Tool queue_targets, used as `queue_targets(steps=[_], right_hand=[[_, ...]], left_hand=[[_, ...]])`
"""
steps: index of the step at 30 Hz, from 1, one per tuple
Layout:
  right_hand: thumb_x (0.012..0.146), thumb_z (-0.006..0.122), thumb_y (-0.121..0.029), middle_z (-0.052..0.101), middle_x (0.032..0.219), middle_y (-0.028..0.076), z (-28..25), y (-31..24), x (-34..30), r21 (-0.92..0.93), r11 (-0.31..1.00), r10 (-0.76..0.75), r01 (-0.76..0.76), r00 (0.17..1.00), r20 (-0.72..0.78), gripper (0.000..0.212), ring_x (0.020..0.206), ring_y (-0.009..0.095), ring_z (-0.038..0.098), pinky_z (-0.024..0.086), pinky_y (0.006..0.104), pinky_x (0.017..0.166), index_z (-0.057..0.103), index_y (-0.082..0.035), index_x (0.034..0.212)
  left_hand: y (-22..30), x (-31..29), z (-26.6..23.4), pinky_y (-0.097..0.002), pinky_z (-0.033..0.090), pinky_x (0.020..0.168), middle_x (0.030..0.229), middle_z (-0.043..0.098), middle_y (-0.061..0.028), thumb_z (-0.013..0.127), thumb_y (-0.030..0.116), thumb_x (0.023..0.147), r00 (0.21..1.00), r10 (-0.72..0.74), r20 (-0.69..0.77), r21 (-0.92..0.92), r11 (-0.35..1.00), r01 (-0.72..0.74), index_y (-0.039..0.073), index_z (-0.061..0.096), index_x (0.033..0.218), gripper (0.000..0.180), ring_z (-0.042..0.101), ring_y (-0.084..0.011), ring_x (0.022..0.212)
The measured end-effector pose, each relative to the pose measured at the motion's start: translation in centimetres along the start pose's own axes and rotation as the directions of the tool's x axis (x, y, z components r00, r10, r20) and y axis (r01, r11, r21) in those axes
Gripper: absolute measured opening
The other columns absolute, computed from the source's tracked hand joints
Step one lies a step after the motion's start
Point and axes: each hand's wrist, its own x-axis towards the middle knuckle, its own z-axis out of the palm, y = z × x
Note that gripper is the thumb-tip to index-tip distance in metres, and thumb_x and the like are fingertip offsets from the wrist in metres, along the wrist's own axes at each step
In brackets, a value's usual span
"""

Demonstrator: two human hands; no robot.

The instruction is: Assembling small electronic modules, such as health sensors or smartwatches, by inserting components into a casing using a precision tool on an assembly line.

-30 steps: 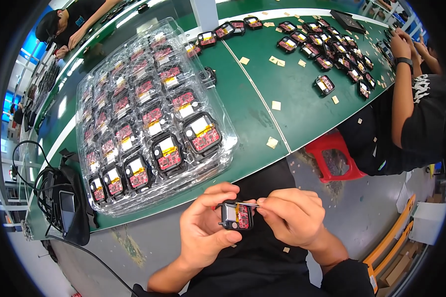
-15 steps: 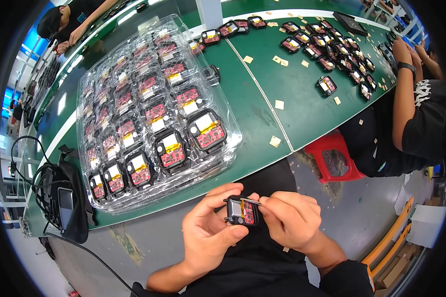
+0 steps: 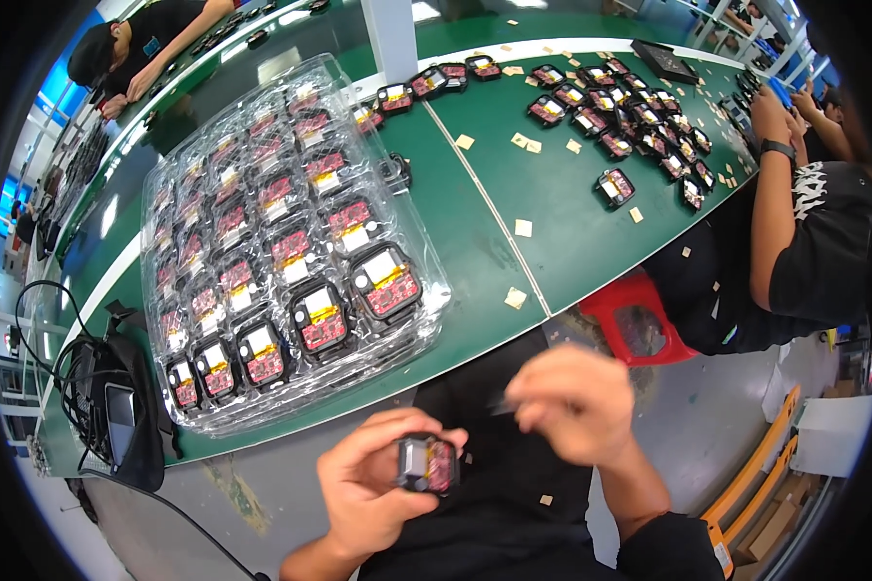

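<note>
Left hand point(image 3: 361, 492) has it: a snug grip round the black-cased device point(image 3: 426, 464), circuit side showing, this side of the counter point(image 3: 581, 252); right hand point(image 3: 586, 412), blurred, pinches a slim tool point(image 3: 500, 407) up and right, apart from it.

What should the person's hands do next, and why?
Perhaps bring the right hand over to the small black device: the left hand grips it with its red circuit board facing up, while the right, apart from it, holds a thin tool, too blurred to identify.
</note>
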Motion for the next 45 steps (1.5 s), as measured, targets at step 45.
queue_targets(steps=[45], right_hand=[[0.089,0.075,-0.017,0.068,0.118,0.011,-4.5,5.3,5.8,-0.618,0.679,0.241,-0.395,0.916,-0.32,0.026,0.099,0.036,0.068,0.054,0.0401,0.084,0.071,-0.006,0.113]], left_hand=[[15.9,7.4,-11.1,-0.0347,0.052,0.092,0.121,0.072,-0.0151,0.083,0.005,0.08,0.876,0.47,-0.11,0.989,0.139,0.049,0.001,0.08,0.103,0.023,0.069,-0.0267,0.107]])
